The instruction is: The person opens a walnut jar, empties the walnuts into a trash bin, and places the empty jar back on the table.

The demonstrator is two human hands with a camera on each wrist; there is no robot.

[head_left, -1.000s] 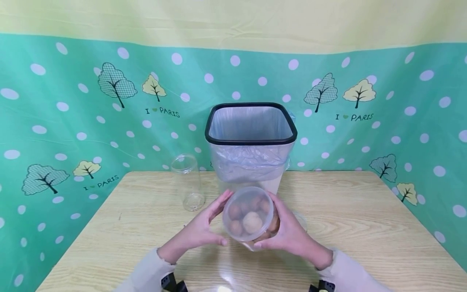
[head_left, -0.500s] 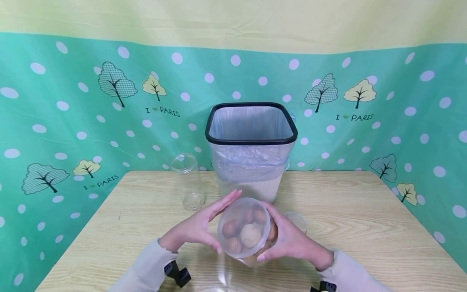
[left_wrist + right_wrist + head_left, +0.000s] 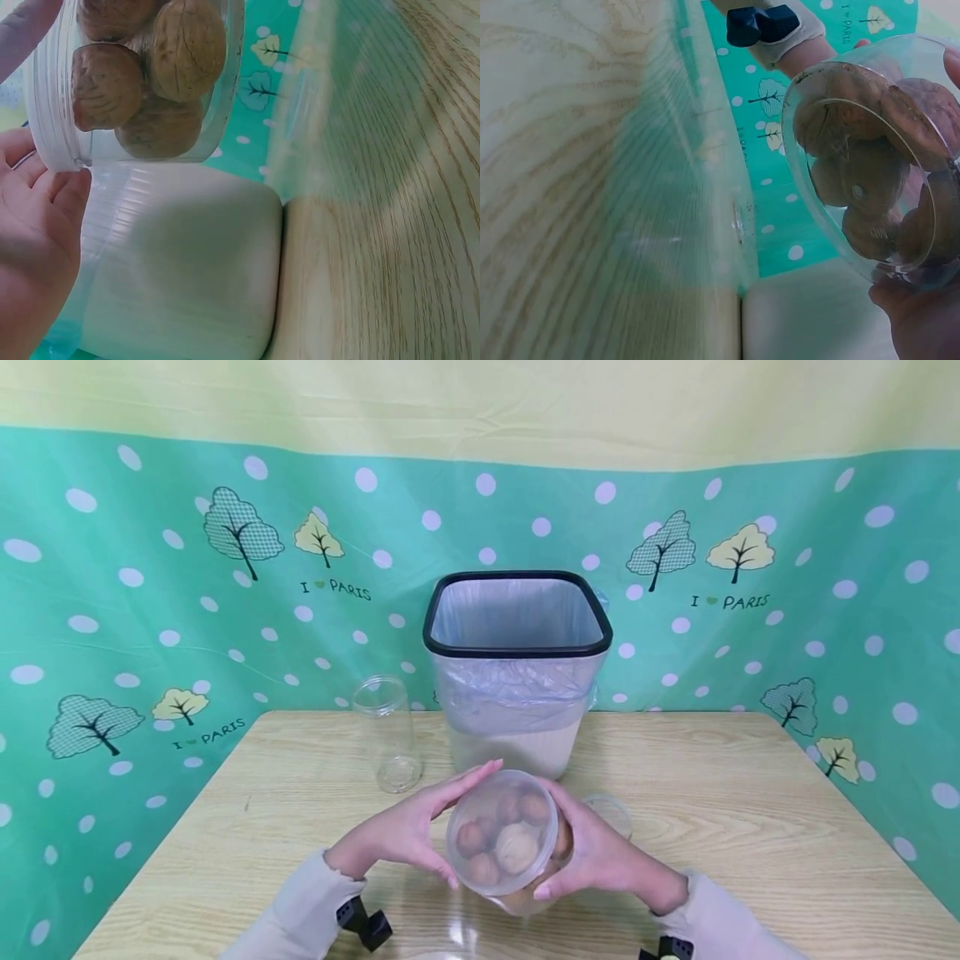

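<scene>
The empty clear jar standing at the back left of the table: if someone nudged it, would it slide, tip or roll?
The empty clear jar looks tall and narrow, so a push near its top would probably tip it. It seems thin plastic with nothing inside, so likely light. Once on its round side it would probably roll across the smooth wooden table.

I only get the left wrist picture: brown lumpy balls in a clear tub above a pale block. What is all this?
Observer: Those are walnuts in a lidded clear jar, held up off a wooden table. The pale block is a lined waste bin standing behind it.
Visitor: Is only one hand holding it?
Observer: No, two. The left hand rests straight fingers against the lid end, and the right hand curls around the jar's body.
Visitor: Anything else on the table?
Observer: An empty clear jar without a lid stands upright, left of the bin.
</scene>
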